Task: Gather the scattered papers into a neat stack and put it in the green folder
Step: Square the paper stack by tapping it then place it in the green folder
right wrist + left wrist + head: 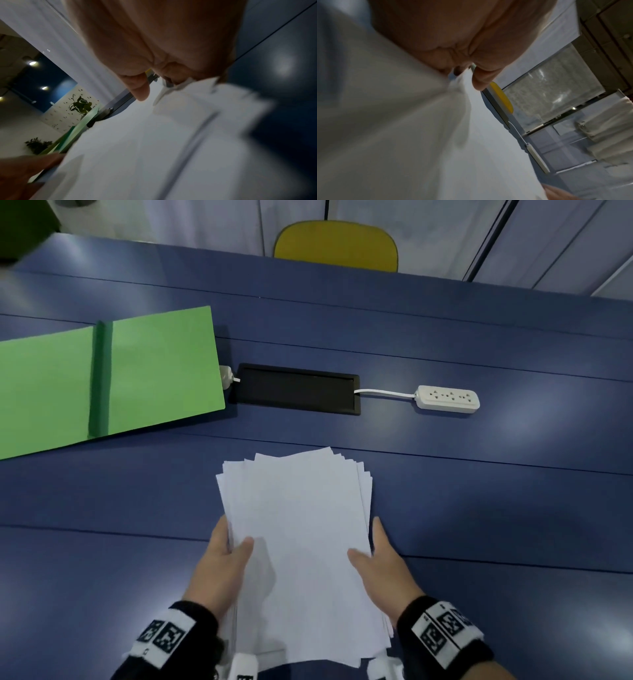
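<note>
Left hand [222, 568]: grip clamped on the left long edge of the paper stack, thumb on the top sheet, fingers under the edge; a marker-printed wristband [164, 637] on the wrist.
Right hand [383, 568]: grip clamped on the right long edge, thumb lying on top, forefinger stretched along the side; a like wristband [445, 630] on the wrist.
Paper stack [301, 542]: white sheets held between the two grips at the near middle of the bench, near end towards the person; the far corners fan out unevenly, so the edges are not yet flush. Most of the stack reaches beyond the thumbs, away from the person.
Bench [479, 508]: dark blue, with seams running left to right.
Green folder [109, 378]: lying open and flat at the far left, well apart from the stack, darker spine strip down its middle.
Cable hatch [296, 388]: black, set into the bench just right of the folder.
Power strip [447, 398]: white, right of the hatch, its cord running into it.
Yellow chair [335, 246]: beyond the far edge.
</note>
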